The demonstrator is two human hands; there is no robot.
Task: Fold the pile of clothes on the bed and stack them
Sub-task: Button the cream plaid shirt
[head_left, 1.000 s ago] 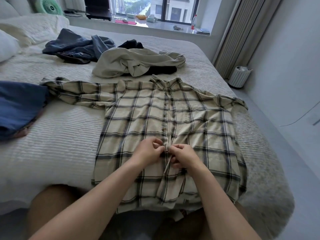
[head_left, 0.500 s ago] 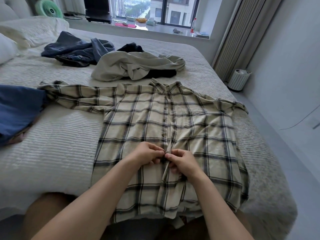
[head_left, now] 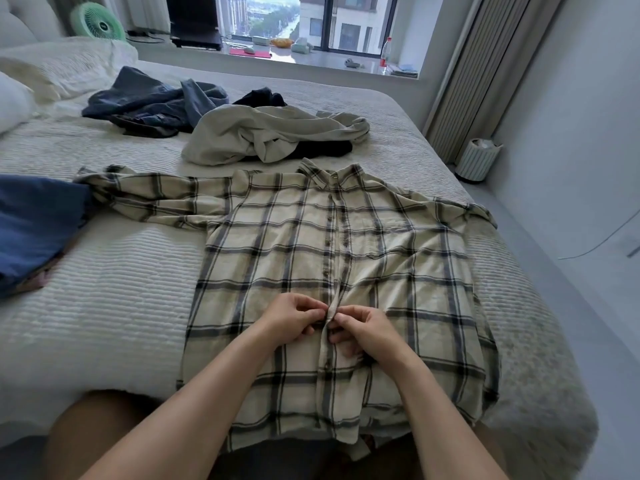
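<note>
head view: no writing or brand can be read anywhere; the label on the bottle (head_left: pixel 385 51) on the window sill is too small to make out. one plaid shirt (head_left: pixel 294 244) lies front up and spread flat on the bed (head_left: pixel 114 306), its long axis running from the collar at the far end to the hem at the near edge, one sleeve stretched out to the left. the left hand (head_left: pixel 292 317) and the right hand (head_left: pixel 365 332) sit close together on the button strip, low on the shirt, each pinching an edge of the cloth with curled fingers. beyond the collar is a loose pile: one cream garment (head_left: pixel 270 133), one dark blue garment (head_left: pixel 152 102) and one black piece (head_left: pixel 263 97). one folded blue garment (head_left: pixel 34 223) lies at the left edge. one green fan (head_left: pixel 98 22) stands by the window.
</note>
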